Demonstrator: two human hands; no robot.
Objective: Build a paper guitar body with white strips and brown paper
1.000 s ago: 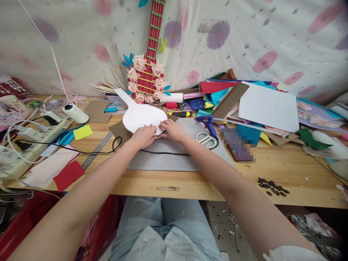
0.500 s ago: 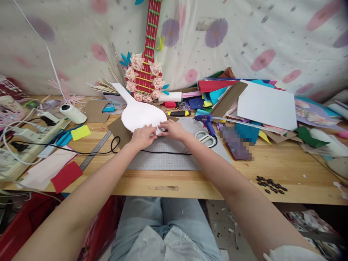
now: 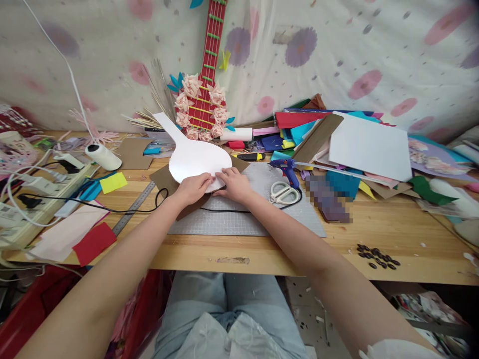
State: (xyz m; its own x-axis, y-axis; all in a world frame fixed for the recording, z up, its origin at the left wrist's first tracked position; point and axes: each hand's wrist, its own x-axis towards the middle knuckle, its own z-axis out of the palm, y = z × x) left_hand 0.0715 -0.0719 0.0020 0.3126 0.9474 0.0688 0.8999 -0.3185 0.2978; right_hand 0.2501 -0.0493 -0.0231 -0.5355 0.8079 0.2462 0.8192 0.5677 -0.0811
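Note:
A white paper or board cutout [image 3: 200, 158], with a rounded body and a narrow neck like a lute, lies over a brown cardboard piece [image 3: 160, 178] on a grey gridded cutting mat [image 3: 239, 224]. My left hand [image 3: 194, 188] grips the cutout's near edge, fingers bent over it. Close beside it, my right hand [image 3: 234, 184] pinches the same edge at the right, its thumb towards me. The undersides of both hands' grip are hidden. White-handled scissors [image 3: 283, 193] and a blue glue gun [image 3: 285, 169] rest to the right of my right hand.
A yellow-black utility knife [image 3: 250, 156] lies behind the mat. A red flower-trimmed paper guitar [image 3: 204, 107] leans at the wall. Left are a steel ruler [image 3: 133, 209], power strip [image 3: 48, 204] and thread spool [image 3: 104, 156]. Small dark oval pieces [image 3: 377, 256] lie right; a black cord crosses the mat.
Both hands have shifted slightly along the cutout's near edge, the left lower. More brown cardboard shows below my left hand. The whole view has moved a little.

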